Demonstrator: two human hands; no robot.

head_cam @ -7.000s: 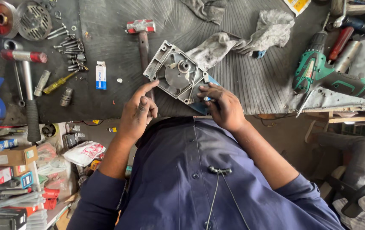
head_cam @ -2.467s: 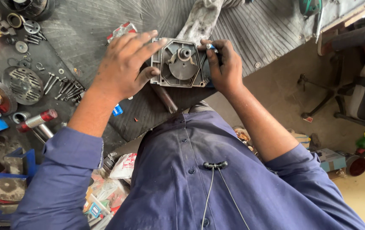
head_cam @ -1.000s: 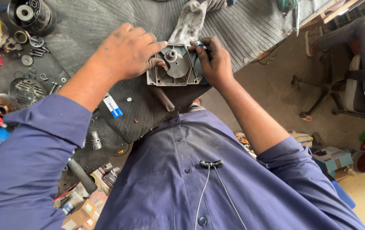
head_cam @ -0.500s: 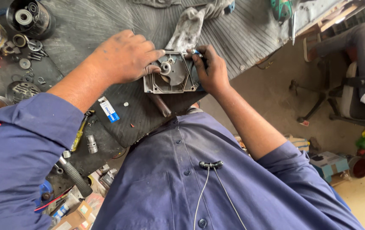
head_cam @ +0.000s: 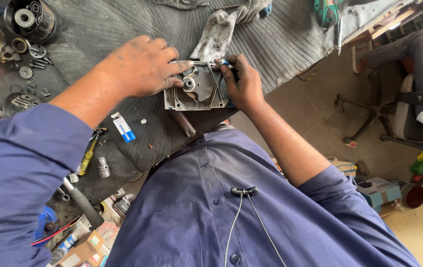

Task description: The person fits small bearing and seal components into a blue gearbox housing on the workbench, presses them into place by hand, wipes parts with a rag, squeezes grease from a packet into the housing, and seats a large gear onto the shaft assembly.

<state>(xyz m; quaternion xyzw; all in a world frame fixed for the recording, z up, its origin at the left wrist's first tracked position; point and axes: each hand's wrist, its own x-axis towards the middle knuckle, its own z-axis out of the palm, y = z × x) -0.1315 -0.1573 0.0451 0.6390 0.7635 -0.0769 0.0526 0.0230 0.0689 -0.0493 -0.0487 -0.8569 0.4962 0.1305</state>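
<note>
A grey metal housing (head_cam: 197, 91) with a round hub in its middle lies on the black ribbed mat (head_cam: 122, 29) near the bench's front edge. My left hand (head_cam: 140, 66) rests over the housing's left side, fingertips pressing on its top edge and hub. My right hand (head_cam: 241, 81) grips the housing's right side and pinches a small blue-tipped tool (head_cam: 223, 62) at the upper right corner. A dirty grey rag (head_cam: 216, 32) lies just behind the housing.
A black tub of bearings (head_cam: 31, 20), washers and bolts sit at the far left. A small blue-and-white box (head_cam: 122, 127), a yellow screwdriver (head_cam: 88, 155) and a socket (head_cam: 103, 166) lie near the bench edge. A green power tool (head_cam: 327, 11) is at top right; an office chair (head_cam: 409, 113) stands beyond.
My head has swung left and closer. Both hands stay on the housing, the left one shifting slightly over its top; the right keeps the small tool at the corner.
</note>
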